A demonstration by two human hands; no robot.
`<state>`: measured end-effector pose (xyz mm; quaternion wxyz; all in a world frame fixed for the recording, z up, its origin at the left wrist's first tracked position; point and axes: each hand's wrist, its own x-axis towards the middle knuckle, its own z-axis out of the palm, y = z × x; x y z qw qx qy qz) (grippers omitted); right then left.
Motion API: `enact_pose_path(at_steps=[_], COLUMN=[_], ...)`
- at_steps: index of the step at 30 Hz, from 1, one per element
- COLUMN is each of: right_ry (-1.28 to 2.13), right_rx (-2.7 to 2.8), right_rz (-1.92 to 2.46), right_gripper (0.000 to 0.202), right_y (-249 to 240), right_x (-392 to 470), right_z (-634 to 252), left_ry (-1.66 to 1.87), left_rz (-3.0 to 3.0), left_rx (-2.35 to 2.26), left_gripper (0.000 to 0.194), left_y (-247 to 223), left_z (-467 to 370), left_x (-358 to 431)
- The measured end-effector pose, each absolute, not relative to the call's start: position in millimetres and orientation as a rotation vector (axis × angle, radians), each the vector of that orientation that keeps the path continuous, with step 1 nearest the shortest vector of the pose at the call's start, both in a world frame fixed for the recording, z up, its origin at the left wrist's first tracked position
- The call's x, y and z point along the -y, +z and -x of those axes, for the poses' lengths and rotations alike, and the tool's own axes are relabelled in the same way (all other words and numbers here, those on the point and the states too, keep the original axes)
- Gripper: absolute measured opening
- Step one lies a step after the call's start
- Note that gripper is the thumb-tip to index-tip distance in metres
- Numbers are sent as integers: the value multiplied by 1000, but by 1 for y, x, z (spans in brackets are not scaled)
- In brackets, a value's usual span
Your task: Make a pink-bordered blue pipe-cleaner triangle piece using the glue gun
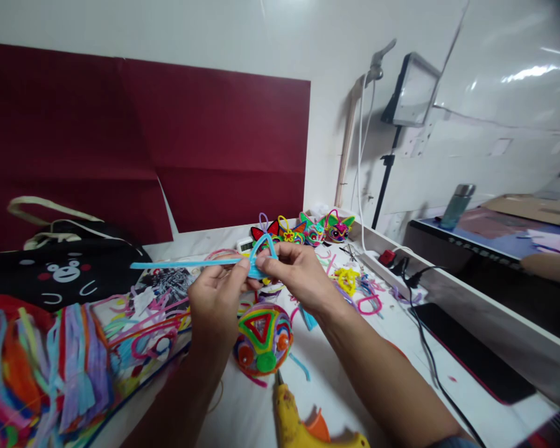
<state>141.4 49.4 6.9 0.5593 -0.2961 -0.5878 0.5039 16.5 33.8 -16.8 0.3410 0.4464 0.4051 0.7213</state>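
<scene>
Between my two hands is a light blue pipe cleaner [186,264], bent into a pointed loop with one long straight end reaching left. My left hand [219,289] pinches it at the base of the loop. On the loop's right side, my right hand [295,269] grips it between thumb and fingers. Below them on the table sits a round pipe-cleaner mask [264,339] with a red and green triangle, orange eyes and a green nose. A yellow hot glue gun [298,420] lies in front of it, nozzle toward the mask.
Bundled pipe cleaners [74,367] and loose scraps fill the left, by a black bag [65,267]. Finished colourful masks [338,225] stand at the back. A power strip [394,274], cables and a black phone [471,351] lie right. Another person's arm [548,269] shows far right.
</scene>
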Motion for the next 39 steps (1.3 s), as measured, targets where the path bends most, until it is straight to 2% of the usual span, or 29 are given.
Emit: enact_pose_path(at_steps=[14, 21, 26, 30, 35, 39], right_ry=[1208, 1175, 1152, 1150, 1102, 1135], right_rx=[1365, 1395, 1421, 1454, 1515, 1521], right_rz=[633, 637, 674, 702, 771, 728], right_gripper=[10, 9, 9, 11, 7, 6], right_y=[4, 3, 3, 5, 3, 3], right_x=[-50, -51, -51, -49, -48, -50], right_z=[-139, -139, -140, -141, -141, -142], left_ry=[1898, 1932, 1928, 1984, 1897, 1735], left_rz=[-1271, -1461, -1872, -2433, -3119, -3285], left_rx=[-1098, -1383, -1599, -1699, -1656, -1479], left_gripper=[18, 18, 16, 14, 8, 12], left_y=[-17, -9, -8, -10, -8, -3], left_z=[-13, -17, -12, -3, 3, 10], left_x=[-30, -19, -16, -20, -21, -21])
